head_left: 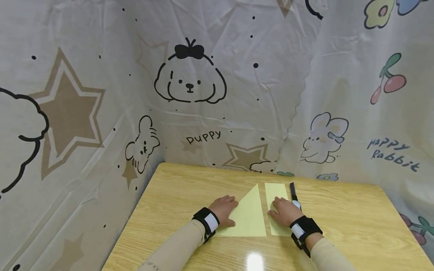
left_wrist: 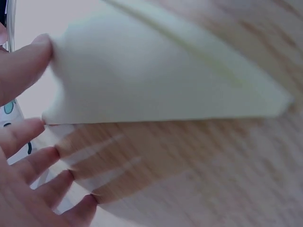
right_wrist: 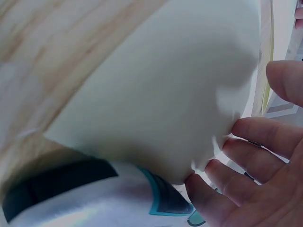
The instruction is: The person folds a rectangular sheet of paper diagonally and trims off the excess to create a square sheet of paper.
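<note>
My left hand (head_left: 223,211) rests on the slanted left edge of a pale yellow triangular sheet of paper (head_left: 250,216). In the left wrist view the thumb (left_wrist: 26,66) lies on the paper and the other fingers spread along its edge. My right hand (head_left: 286,212) rests on a narrow pale yellow paper strip (head_left: 276,190), apart from the triangle by a thin gap. Its fingertips (right_wrist: 244,130) touch the strip's edge in the right wrist view. Close beside the strip lies a slim black tool with a light body (head_left: 296,203); teal trim shows near its end. The right hand partly hides it.
Both papers lie flat on a light wooden table (head_left: 356,218). Cloth printed with cartoon animals and stars (head_left: 237,113) hangs behind the table and along its left side. Each wrist wears a black strap (head_left: 205,220). A bright light reflection shows near the table's front.
</note>
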`<state>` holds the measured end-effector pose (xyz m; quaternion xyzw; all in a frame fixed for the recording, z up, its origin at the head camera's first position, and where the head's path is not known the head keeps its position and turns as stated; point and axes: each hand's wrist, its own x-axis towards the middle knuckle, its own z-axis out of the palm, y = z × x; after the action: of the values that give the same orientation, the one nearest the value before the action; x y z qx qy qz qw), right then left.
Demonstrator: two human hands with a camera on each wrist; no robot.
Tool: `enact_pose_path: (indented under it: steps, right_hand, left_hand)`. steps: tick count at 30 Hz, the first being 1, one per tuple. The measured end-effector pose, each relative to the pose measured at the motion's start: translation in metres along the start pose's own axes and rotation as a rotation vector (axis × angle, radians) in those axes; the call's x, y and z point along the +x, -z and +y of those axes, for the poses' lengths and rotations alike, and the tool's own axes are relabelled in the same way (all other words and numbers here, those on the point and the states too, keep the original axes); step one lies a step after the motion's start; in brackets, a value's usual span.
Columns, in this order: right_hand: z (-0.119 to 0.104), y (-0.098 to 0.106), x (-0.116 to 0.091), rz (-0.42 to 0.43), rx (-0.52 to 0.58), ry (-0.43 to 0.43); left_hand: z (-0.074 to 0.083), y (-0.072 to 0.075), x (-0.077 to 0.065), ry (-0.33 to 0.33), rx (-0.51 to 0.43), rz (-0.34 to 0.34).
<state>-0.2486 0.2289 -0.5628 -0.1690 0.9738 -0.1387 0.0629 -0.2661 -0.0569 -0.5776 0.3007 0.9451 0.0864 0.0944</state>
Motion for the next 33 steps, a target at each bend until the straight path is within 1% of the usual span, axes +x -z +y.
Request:
enact_pose_path:
  steps: [4, 5, 7, 9, 11, 12, 16, 19, 21, 24, 27, 31, 33]
  right_hand:
    - [0.003, -0.004, 0.001, 0.009, -0.007, -0.002]
    - [0.004, -0.005, 0.001, 0.014, -0.009, -0.002]
    - [0.007, -0.007, 0.003, 0.028, -0.018, 0.002]
    - [0.009, -0.009, 0.004, 0.046, -0.02, 0.004]
    - [0.009, -0.009, 0.004, 0.073, -0.023, 0.01]
    - [0.008, -0.01, 0.004, 0.093, -0.029, 0.013]
    - [0.005, -0.013, 0.005, 0.199, -0.057, 0.036]
    - [0.0, -0.015, 0.007, 0.257, -0.043, 0.04]
    - [-0.008, -0.015, 0.01, 0.241, 0.013, 0.026]
    - [-0.02, -0.016, 0.015, 0.181, 0.092, -0.011]
    - [-0.031, -0.017, 0.018, 0.146, 0.135, -0.048]
    - [-0.039, -0.019, 0.02, 0.165, 0.184, -0.073]
    - [-0.042, -0.019, 0.021, 0.169, 0.251, -0.091]
  left_hand:
    - [0.003, 0.002, -0.007, -0.005, -0.045, -0.003]
    - [0.005, 0.002, -0.009, -0.008, -0.036, -0.016]
    - [0.009, 0.002, -0.012, -0.02, 0.013, -0.037]
    - [0.013, 0.0, -0.016, -0.022, 0.058, -0.044]
    - [0.015, -0.003, -0.018, -0.02, 0.095, -0.032]
    - [0.016, -0.004, -0.019, -0.016, 0.098, -0.022]
    - [0.014, -0.008, -0.019, -0.007, 0.045, 0.017]
    - [0.011, -0.009, -0.018, -0.01, 0.004, 0.037]
    - [0.01, -0.009, -0.019, -0.019, 0.017, 0.043]
    - [0.013, -0.008, -0.023, -0.027, 0.08, 0.051]
    - [0.018, -0.005, -0.026, -0.023, 0.117, 0.047]
    - [0.02, -0.004, -0.025, -0.018, 0.087, 0.043]
    - [0.019, -0.004, -0.024, -0.017, 0.078, 0.048]
